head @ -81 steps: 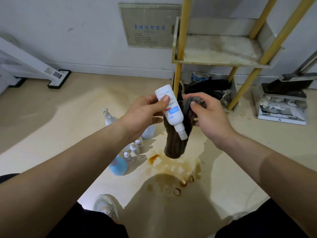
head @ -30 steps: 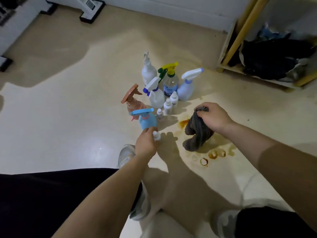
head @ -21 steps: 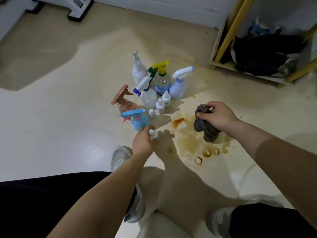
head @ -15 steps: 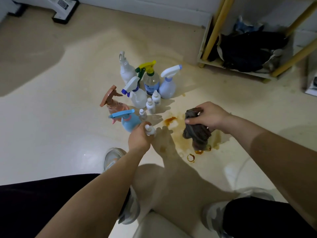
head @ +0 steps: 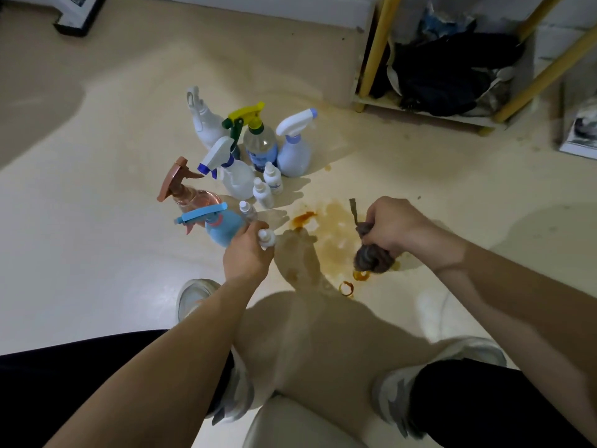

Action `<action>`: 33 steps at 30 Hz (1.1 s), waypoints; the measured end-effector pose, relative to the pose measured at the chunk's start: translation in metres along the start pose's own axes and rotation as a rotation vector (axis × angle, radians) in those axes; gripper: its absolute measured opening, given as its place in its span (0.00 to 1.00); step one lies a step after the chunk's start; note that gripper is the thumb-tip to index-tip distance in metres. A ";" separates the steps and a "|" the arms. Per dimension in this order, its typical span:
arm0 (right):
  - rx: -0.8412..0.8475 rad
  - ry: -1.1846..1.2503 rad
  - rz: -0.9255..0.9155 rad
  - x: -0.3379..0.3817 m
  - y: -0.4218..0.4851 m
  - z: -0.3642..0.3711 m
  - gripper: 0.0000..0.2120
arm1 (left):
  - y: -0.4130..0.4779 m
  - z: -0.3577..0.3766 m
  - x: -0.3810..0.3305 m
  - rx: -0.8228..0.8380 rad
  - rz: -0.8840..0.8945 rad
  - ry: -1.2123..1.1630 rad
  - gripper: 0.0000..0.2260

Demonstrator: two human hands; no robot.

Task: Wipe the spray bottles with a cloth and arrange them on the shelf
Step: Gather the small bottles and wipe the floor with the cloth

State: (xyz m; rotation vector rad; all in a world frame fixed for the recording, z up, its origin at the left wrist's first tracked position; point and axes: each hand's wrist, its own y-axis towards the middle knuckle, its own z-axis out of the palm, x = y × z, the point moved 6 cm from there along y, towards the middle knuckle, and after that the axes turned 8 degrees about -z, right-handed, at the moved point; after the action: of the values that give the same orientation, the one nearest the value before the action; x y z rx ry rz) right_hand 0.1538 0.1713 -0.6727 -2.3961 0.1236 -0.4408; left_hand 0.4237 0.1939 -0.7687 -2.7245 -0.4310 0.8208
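Fingers (head: 258,226) of the left hand (head: 247,257) pinch a small white bottle (head: 267,239); the right hand (head: 395,226) clenches the cloth (head: 371,255).
Both have dropped from wiping height to beside the blue spray bottle (head: 223,229) on the floor (head: 97,253); wiping looks paused and nothing has reached the shelf (head: 420,114).

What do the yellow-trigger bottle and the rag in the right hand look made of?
Clear bottle with yellow trigger: likely glossy transparent plastic; highlight on its see-through body. Bunched dark grey cloth in the right hand: soft matte fabric, it crumples and sags; fibre unclear.
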 end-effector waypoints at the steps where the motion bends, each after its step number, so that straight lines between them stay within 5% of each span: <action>1: -0.084 -0.028 0.031 -0.005 0.003 -0.006 0.04 | -0.001 0.000 0.000 -0.004 -0.005 -0.009 0.11; 3: -0.205 0.069 0.077 -0.011 0.007 -0.008 0.04 | -0.002 0.002 0.000 -0.012 -0.018 -0.024 0.12; 6: -0.055 0.635 0.100 -0.001 0.012 0.037 0.09 | -0.003 0.006 0.001 -0.008 -0.032 -0.042 0.13; 7: -0.027 0.644 0.075 0.001 0.016 0.055 0.13 | -0.003 0.007 0.002 -0.003 -0.036 -0.044 0.13; 12: 0.010 -0.070 -0.159 -0.023 0.035 0.141 0.32 | -0.006 0.008 0.009 -0.005 -0.046 -0.055 0.14; 20: 0.070 -0.578 -0.729 -0.046 0.053 0.203 0.27 | 0.002 0.017 0.008 -0.028 -0.052 -0.063 0.13; 24: -0.111 -0.539 -0.358 -0.105 0.101 0.143 0.31 | 0.011 0.023 -0.006 -0.033 -0.041 -0.114 0.14; 29: -0.240 -0.196 0.125 -0.178 0.075 0.146 0.34 | 0.015 0.025 -0.014 -0.033 -0.012 -0.113 0.13; 33: -0.345 -0.104 0.069 -0.120 0.031 0.210 0.37 | 0.012 0.024 -0.013 -0.033 -0.055 -0.116 0.12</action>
State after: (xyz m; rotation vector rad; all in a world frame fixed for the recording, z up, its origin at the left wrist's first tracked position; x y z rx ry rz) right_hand 0.1150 0.3017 -0.8745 -2.7374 0.2529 -0.2786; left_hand 0.4025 0.1822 -0.7856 -2.6905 -0.5458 0.9686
